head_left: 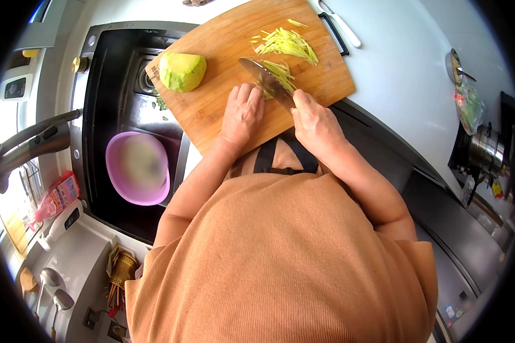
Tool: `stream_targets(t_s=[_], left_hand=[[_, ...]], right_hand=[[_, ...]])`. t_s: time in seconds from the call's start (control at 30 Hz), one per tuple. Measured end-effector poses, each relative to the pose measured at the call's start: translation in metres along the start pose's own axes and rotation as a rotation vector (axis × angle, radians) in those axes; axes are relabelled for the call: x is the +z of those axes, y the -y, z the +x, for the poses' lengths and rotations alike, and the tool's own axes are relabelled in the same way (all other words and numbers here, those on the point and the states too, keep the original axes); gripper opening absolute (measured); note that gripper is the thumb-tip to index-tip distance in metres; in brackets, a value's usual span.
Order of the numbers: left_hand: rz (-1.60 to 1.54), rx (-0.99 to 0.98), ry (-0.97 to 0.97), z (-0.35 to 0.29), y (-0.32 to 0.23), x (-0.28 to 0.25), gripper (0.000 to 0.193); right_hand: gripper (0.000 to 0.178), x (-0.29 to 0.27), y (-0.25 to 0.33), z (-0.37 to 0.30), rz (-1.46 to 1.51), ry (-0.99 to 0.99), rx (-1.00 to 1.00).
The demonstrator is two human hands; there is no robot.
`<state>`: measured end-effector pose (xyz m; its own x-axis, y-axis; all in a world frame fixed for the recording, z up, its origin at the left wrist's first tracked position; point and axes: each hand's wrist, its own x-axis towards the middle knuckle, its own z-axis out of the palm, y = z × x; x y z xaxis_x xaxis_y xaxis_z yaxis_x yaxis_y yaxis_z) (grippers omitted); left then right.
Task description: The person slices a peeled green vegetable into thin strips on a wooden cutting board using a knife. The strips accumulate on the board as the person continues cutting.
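Note:
A wooden cutting board (223,54) lies tilted across the sink's corner and the counter. My right hand (315,123) grips a kitchen knife (272,84), its wide blade slanting away to the left. Thin green vegetable strips (279,71) lie against the blade's far side, and a larger heap of shreds (289,44) sits beyond. My left hand (244,114) rests on the board left of the blade, fingers curled down on pale green slices that they mostly hide. Farther left on the board stands a large peeled green piece of vegetable (182,72) with a flat cut face.
Left is a dark sink (117,63) holding a purple basin (110,166) of cloudy water. A faucet (34,140) reaches in from the left. A white-handled peeler (346,30) lies beyond the board's right end. Farther right stand a metal pot (486,147) and a plastic bag (469,108).

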<state>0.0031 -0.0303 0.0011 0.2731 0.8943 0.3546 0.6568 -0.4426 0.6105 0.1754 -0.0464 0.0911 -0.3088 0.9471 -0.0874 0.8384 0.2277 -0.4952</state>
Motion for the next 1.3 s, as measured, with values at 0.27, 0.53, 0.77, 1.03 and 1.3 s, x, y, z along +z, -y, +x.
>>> stream_targets(t_s=[0.27, 0.53, 0.77, 1.03, 1.3], left_hand=[[0.013, -0.015, 0.016, -0.001, -0.001, -0.001, 0.020], [0.005, -0.013, 0.019, 0.000, -0.001, -0.002, 0.019], [-0.027, -0.010, -0.026, -0.001, -0.001, -0.002, 0.023], [-0.001, -0.016, -0.007, -0.003, -0.001, -0.002, 0.024], [-0.010, -0.008, -0.013, 0.000, -0.002, -0.002, 0.022]], right_hand=[[0.019, -0.017, 0.013, -0.004, -0.032, 0.127, 0.028], [0.018, -0.003, 0.016, 0.006, -0.065, 0.140, 0.063], [0.013, 0.009, -0.002, 0.001, 0.075, -0.054, 0.032], [0.015, -0.012, 0.012, -0.003, 0.022, 0.077, 0.021], [0.017, 0.000, 0.017, 0.004, -0.041, 0.120, 0.061]])
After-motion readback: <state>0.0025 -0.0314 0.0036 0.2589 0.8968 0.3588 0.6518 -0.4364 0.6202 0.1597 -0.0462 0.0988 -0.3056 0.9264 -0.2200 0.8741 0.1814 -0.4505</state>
